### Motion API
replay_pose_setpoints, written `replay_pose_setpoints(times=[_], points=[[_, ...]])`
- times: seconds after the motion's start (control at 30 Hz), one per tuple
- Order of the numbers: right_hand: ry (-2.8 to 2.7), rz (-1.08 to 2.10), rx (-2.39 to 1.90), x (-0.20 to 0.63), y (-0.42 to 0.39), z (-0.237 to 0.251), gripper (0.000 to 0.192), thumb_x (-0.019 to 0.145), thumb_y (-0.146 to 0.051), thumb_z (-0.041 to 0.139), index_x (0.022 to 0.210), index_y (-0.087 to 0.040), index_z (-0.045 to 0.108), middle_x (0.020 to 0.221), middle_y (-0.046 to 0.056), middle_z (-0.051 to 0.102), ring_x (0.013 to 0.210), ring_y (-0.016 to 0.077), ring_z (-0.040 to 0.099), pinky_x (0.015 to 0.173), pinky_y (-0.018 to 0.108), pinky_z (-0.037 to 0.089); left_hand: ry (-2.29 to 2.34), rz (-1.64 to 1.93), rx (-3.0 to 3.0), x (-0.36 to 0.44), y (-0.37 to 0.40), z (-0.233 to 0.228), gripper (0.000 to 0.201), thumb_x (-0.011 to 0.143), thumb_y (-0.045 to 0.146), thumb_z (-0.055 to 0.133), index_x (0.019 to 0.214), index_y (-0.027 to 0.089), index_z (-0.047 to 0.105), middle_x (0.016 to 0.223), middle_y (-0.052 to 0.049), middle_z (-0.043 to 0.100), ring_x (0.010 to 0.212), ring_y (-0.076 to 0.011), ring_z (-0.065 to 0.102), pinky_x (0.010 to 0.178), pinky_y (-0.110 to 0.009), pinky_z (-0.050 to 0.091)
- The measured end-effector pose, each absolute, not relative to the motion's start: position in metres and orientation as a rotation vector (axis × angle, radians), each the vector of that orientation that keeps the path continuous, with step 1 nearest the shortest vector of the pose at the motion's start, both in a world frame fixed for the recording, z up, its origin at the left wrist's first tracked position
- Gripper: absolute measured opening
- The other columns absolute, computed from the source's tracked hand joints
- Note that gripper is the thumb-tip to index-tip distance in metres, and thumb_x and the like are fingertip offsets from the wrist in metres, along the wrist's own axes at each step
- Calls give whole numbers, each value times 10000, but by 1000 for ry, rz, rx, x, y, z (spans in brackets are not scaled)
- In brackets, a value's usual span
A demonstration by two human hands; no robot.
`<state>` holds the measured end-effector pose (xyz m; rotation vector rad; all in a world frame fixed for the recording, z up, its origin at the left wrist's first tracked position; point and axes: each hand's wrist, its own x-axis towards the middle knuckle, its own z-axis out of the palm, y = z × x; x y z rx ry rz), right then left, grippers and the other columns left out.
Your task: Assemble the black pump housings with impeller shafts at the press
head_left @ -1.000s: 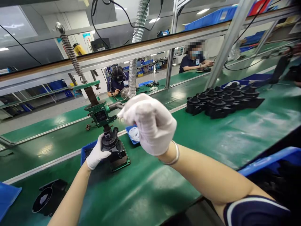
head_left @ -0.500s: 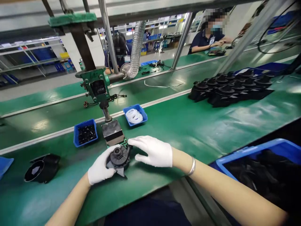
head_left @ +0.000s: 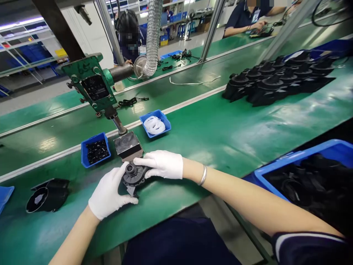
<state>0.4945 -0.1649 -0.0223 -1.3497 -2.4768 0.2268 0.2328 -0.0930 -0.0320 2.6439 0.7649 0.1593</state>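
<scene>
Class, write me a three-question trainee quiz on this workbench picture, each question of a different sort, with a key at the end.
1. True or false: both gloved hands touch the black pump part on the green bench.
2. Multiple choice: what lies in the small blue tray to the right of the press block? A. black caps B. white rings C. screws
3. Fill in: the finished black housings stand in a cluster at the far ____ of the bench.

Key
1. True: the left hand cups it from the near side, and the right hand lies on its far edge.
2. B, white rings.
3. right
</scene>
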Motion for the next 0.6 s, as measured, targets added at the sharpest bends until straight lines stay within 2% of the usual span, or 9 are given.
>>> replay_pose_setpoints(times=[0.17,0.37,0.6], points=[[-2468,268,-1314,494,-162,-24,555,946,-430,570,1424,-179,440,1060,77,634,862,197,618,752,291,494,811,180,2622,233,-99,-35,1087,696,471,797,1519,281,114,1360,-130,515,1242,-367,513,986,-485,468],[-2446,143,-1361,488,-164,-29,540,964,-452,526,1419,-173,449,922,73,620,757,194,577,647,294,458,983,147,2579,236,-101,-33,1115,577,400,874,1490,294,241,1194,-86,591,1105,-361,591,915,-487,501],[-2394,147,-1372,486,-170,-31,507,970,-427,533,1409,-187,454,938,56,619,756,182,577,630,279,450,993,175,2569,238,-101,-32,1090,539,387,884,1459,278,310,1221,-76,597,1132,-351,579,928,-459,498]])
